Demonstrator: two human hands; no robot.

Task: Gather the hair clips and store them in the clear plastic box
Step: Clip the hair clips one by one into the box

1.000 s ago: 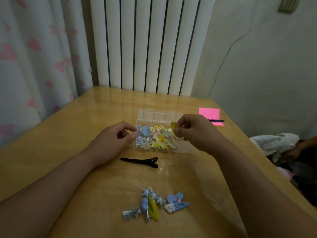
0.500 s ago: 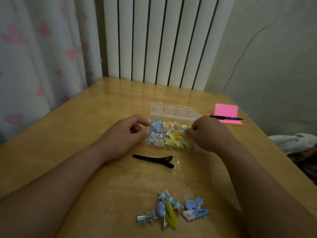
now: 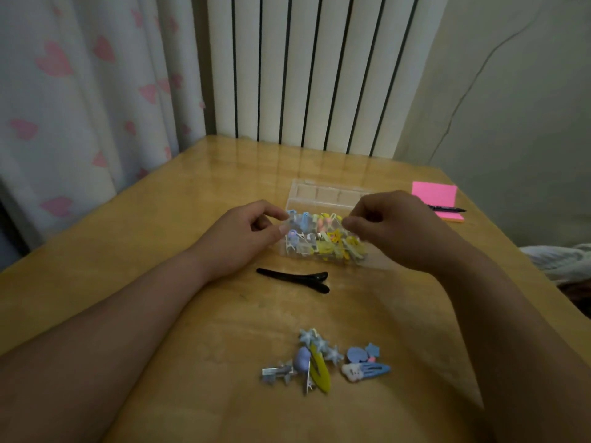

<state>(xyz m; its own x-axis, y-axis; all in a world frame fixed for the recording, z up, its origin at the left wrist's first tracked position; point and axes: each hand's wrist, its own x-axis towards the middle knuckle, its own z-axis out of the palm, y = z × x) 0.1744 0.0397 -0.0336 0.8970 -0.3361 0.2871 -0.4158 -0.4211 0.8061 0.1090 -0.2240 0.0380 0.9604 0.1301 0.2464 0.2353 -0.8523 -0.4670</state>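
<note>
Holding the left end of the clear plastic box [image 3: 295, 251] between thumb and forefinger, the left hand [image 3: 252, 233] is lying low over the table [image 3: 256, 314], with its other fingers curled underneath. The box is standing in the middle of the table, a little to the far side, and its lid [image 3: 329, 195] is lying open behind it. Many small hair clips [image 3: 329, 241] in blue, yellow and pink are filling the box almost to the rim.

The right hand [image 3: 393, 228] is hovering over the right end of the box, with its fingers curled and pointing down to the clips inside. From this view I cannot tell whether these fingers are pinching a clip or only touching the pile, because the knuckles are hiding the tips.

A long black clip [image 3: 297, 278] is lying on the table just near the box, between the two forearms. Further to the near side, well apart from the box, a small group of loose clips [image 3: 323, 362] is waiting on the wood: some pale blue stars, a yellow snap clip [image 3: 319, 374] and a blue snap clip [image 3: 371, 370] are showing among them.

At the far right corner a pink pad of notes [image 3: 433, 196] is lying with a dark pen [image 3: 447, 210] across its near edge. A white radiator [image 3: 313, 68] is standing behind the table, and a curtain [image 3: 80, 91] with pink hearts is hanging at the left.
</note>
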